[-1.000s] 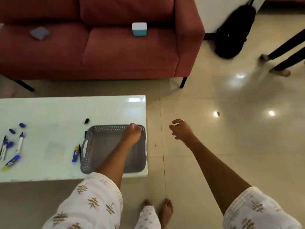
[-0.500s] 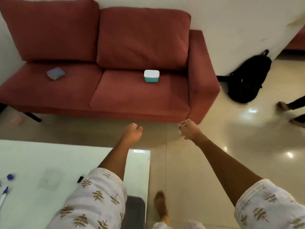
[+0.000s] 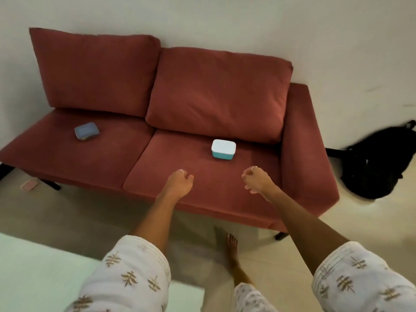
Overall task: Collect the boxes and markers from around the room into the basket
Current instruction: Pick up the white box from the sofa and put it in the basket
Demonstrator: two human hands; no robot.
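Against the pale wall, a rust-red two-seat fabric sofa (image 3: 202, 154) is filling most of your view, and both boxes on show are lying on its seat cushions. The small white-lidded teal rectangular box (image 3: 223, 149) is sitting on the right cushion, just ahead of your hands; the flat blue-grey lidded box (image 3: 87, 131) is resting on the left cushion, well apart from it. A small pink object (image 3: 29, 183) is lying on the floor under the sofa's left end; it is too blurred to name.

You are holding your left hand (image 3: 180, 182) and right hand (image 3: 256, 179) out over the front of the right cushion, fingers loosely curled and carrying nothing, one to either side of the teal box's line, which looks like readying a two-handed pickup. The basket is not in view, nor are any markers. Only a corner of the pale green-white glossy table (image 3: 33, 273) is showing at lower left. A black backpack (image 3: 378, 163) is slumping against the wall on the right.
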